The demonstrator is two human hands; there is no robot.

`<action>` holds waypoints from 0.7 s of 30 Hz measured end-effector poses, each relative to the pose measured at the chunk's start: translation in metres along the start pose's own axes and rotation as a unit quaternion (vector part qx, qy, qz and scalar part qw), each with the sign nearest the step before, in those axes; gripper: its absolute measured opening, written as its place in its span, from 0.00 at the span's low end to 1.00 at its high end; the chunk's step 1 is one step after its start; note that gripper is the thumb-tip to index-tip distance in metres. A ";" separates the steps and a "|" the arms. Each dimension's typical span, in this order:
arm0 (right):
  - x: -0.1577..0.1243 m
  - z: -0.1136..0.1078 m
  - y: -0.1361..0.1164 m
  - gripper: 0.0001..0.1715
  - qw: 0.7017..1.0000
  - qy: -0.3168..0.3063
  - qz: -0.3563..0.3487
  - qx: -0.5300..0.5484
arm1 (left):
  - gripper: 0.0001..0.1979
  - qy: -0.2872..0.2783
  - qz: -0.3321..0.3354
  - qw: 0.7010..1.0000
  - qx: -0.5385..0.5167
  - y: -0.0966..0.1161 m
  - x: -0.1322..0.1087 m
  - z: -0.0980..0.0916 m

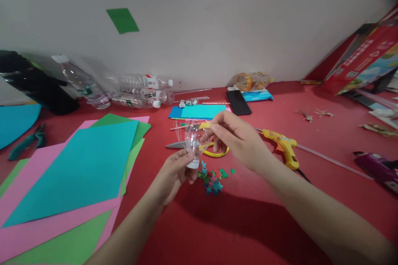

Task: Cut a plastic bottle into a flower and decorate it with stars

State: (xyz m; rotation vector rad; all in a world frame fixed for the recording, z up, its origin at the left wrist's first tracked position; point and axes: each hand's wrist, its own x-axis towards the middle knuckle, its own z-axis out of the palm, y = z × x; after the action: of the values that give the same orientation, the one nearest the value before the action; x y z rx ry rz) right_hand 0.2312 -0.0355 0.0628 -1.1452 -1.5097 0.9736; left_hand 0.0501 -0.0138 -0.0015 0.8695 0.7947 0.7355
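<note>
My left hand (175, 172) is closed around the neck of a cut clear plastic bottle top (190, 140), held cap-down above the red table. My right hand (234, 138) pinches the bottle's upper edge, fingers pressed together on a plastic strip. Yellow-handled scissors (205, 149) lie on the table just behind and under both hands. A small heap of paper stars (213, 178) in blue, green and pink lies directly below the hands.
Stacked coloured paper sheets (77, 169) cover the left. Plastic bottles (137, 91) lie along the wall. A yellow glue gun (284, 147) lies right of my hand, a purple one (377, 167) far right. A phone (238, 102), pliers (29, 140) and a red box (363, 60) are around.
</note>
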 end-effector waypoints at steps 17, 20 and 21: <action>-0.002 -0.007 -0.008 0.07 0.982 0.007 -0.094 -0.161 | 0.13 -0.028 -0.029 0.999 -0.007 0.001 -0.005 0.003; -0.001 -0.011 -0.006 0.10 0.954 0.016 -0.149 -0.259 | 0.13 -0.040 -0.029 0.999 -0.003 0.001 -0.004 0.002; -0.001 -0.012 -0.005 0.11 0.944 0.022 -0.163 -0.288 | 0.13 -0.045 -0.027 0.999 -0.002 0.000 -0.004 0.002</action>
State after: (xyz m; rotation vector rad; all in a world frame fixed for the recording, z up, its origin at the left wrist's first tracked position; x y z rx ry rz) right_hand 0.2423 -0.0369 0.0700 -1.2420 -1.9374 0.2775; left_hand 0.0496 -0.0179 0.0010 0.8684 0.7332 0.6465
